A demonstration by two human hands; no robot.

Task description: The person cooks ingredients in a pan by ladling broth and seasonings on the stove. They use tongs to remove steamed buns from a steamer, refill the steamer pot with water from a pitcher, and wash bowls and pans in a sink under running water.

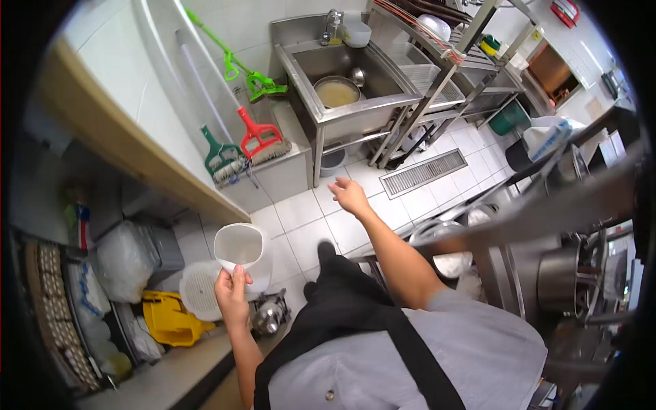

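My left hand is closed on the near side of a white plastic container, thumb up by its rim. The container is held over the floor with its open top towards me, and I make out nothing inside it. Whether it has a handle is hidden by my fingers. My right hand reaches forward over the white floor tiles with its fingers apart and holds nothing. Ahead of it stands a steel sink. In the sink sit a round metal bowl of cloudy liquid and a ladle-like metal piece.
Green and red brush heads lean on a ledge at the left. A drain grate crosses the floor. Metal racks with pots flank my right side. A yellow plastic bucket-like item lies at lower left.
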